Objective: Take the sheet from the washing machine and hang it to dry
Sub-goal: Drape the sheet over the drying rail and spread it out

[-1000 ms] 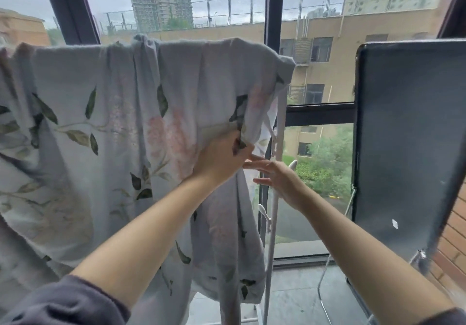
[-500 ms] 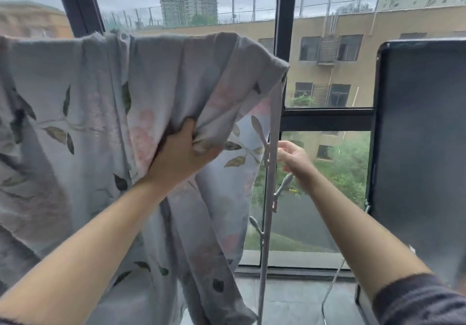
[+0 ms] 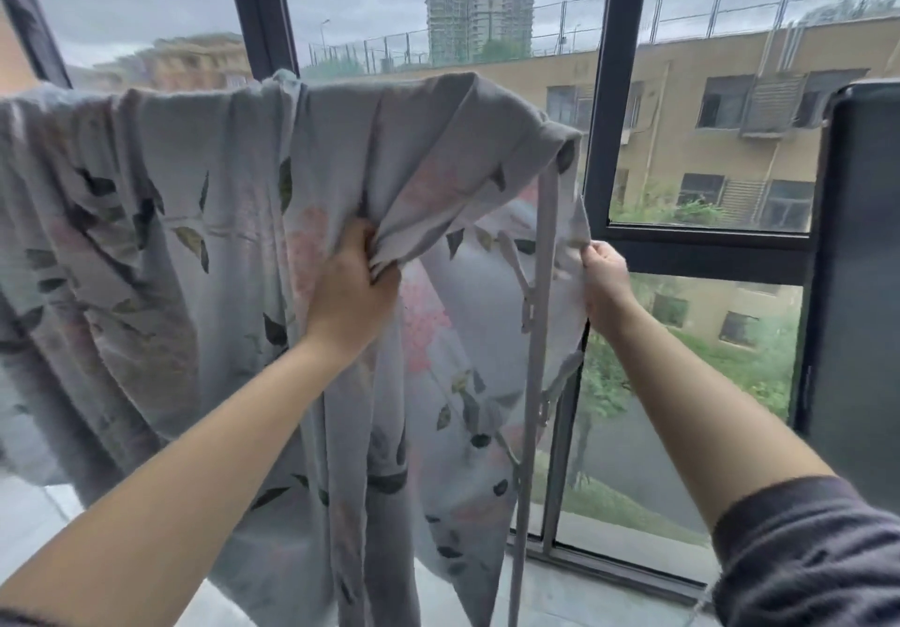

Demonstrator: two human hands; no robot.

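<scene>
A pale grey sheet [image 3: 195, 217] printed with leaves and pink flowers hangs over the top bar of a white drying rack, whose upright pole [image 3: 538, 324] shows at the sheet's right end. My left hand [image 3: 353, 290] grips a bunched fold of the front layer at mid height. My right hand [image 3: 604, 276] pinches the sheet's right edge just beyond the pole. Between the two hands the cloth is stretched out, showing its inner side. The rack's top bar is hidden under the fabric.
Right behind the rack runs a large window with dark frames [image 3: 618, 91]. At the right edge stands a tall dark panel [image 3: 857, 285]. Grey floor tiles [image 3: 574, 592] lie under the rack, and a thin wire leg shows at the lower right.
My right hand has moved from the pole to the sheet's right edge and pinched it. My left hand keeps its grip, and the cloth now spreads wider between both hands.
</scene>
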